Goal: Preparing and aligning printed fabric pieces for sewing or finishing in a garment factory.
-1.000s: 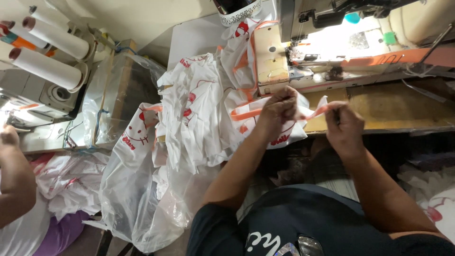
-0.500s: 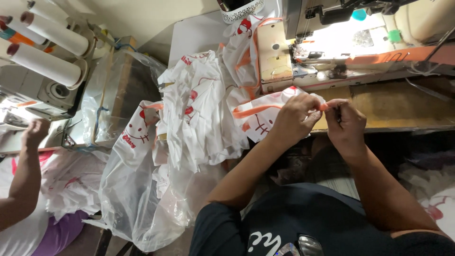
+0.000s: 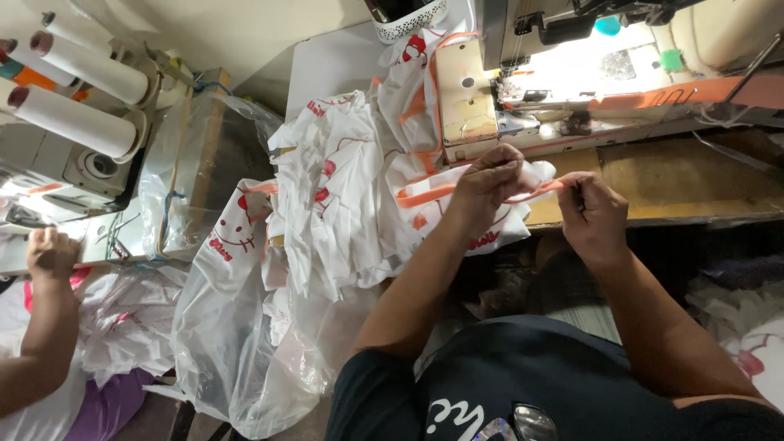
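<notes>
My left hand (image 3: 488,181) grips a white fabric piece (image 3: 482,224) with an orange binding strip (image 3: 425,196) along its edge, just in front of the sewing machine (image 3: 523,90). My right hand (image 3: 594,211) pinches the strip's free end, with a thin dark tool between its fingers. The strip runs taut between both hands. To the left, a heap of white printed garments (image 3: 343,204) with red cartoon prints spills off the table.
A clear plastic bag (image 3: 237,343) of more garments hangs below the heap. Large thread cones (image 3: 77,90) stand on a second machine at far left, where another person's hand (image 3: 51,251) rests. A wooden tabletop (image 3: 686,180) lies right of my hands.
My hands have drawn the orange strip taut and shifted slightly right. The other person's hand at the left edge has moved up and right onto their machine table.
</notes>
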